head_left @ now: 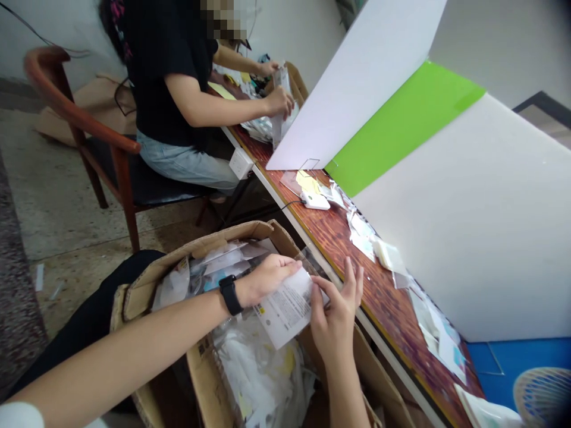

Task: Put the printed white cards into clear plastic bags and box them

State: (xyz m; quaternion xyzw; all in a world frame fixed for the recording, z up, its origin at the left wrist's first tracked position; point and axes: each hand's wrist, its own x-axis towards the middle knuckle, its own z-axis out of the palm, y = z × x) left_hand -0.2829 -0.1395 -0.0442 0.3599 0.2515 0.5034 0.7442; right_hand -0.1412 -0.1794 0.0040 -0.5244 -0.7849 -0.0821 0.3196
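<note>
1. Above the open cardboard boxes (203, 383), you have a white printed packet (285, 312) tilted between your two hands, with lines of small dark text and a small yellow mark on the side that faces you.
2. Your left hand (267, 276) pinches the packet near its upper edge, thumb lying along the top. A black watch (230, 295) sits on that wrist.
3. Your right hand (333, 306) nips the packet's right edge between thumb and forefinger, while its other fingers stand spread away from it.
4. Below your hands, crumpled white plastic (259, 362) fills the part of the boxes nearest the packet; clear bags (223, 258) lie heaped in the part behind your left wrist.
5. Just beside the boxes, your wood-grained counter (307, 226) runs diagonally past your right hand. It carries a small white device (316, 200) with a dark cable, and loose packets (362, 235) strewn along the foot of the white partition (459, 220).
6. At your lower right, a round fan grille (544, 395) stands in front of a blue panel (521, 356).
7. Farther up the counter, a co-worker (163, 77) in a black top sits on a wooden chair (84, 119), holding a clear packet (281, 113) in both hands.
</note>
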